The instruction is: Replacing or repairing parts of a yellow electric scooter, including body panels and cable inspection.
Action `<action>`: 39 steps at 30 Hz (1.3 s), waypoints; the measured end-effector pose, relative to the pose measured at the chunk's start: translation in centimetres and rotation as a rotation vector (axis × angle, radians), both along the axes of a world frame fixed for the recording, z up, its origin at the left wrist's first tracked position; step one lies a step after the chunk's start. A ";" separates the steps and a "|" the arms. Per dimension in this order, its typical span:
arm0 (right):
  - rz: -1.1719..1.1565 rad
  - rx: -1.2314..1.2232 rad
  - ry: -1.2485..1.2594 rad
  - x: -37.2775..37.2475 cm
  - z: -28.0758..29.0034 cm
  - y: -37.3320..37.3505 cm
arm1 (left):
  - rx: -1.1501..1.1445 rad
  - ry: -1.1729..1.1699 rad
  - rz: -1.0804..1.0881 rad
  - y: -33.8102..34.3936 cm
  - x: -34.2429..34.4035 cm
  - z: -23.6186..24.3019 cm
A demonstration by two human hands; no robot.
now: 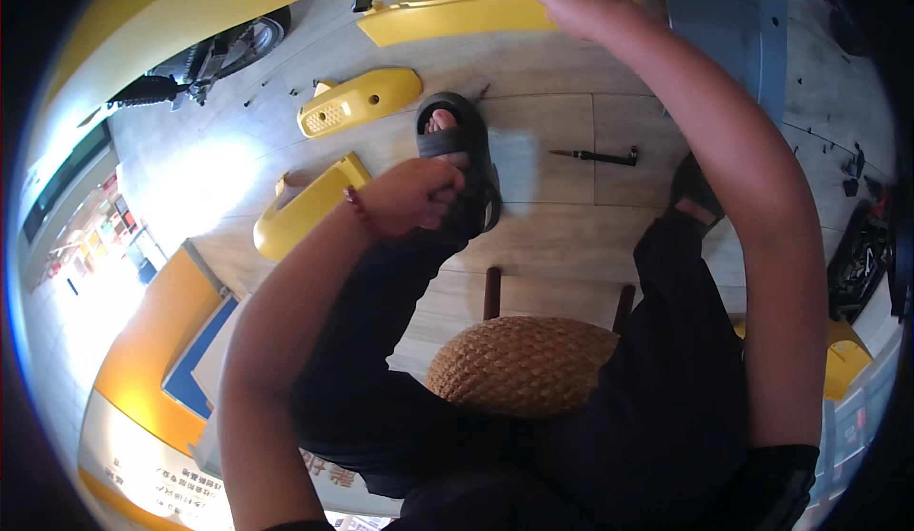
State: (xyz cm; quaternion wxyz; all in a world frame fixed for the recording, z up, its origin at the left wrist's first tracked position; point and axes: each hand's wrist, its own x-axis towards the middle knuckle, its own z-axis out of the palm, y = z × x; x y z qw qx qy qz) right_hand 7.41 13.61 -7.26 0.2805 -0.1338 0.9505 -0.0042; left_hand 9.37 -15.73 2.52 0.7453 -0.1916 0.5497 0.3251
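Note:
My left hand (419,198) is closed with curled fingers, held over my left shin beside a black sandal (452,121); whatever may be inside it is hidden. My right hand (581,0) reaches far forward, its fingers closed on the long yellow panel (447,17) at the top. Below that panel lie a yellow plastic piece with a perforated patch (367,93) and a curved yellow cover (305,212). A thin black-handled tool (609,158) lies on the wooden-look floor (543,236) between my feet.
A woven stool (519,360) is beneath me. A blue-grey panel (724,26) stands at upper right, a black vehicle part with a wheel (228,40) at upper left. Black parts (857,255) and a yellow piece (847,364) lie at right, a yellow board (143,340) at lower left.

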 end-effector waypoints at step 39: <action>-0.759 -0.277 0.543 18.9 -4.2 4.3 | 0.080 1.221 -0.621 15.9 -8.2 -16.7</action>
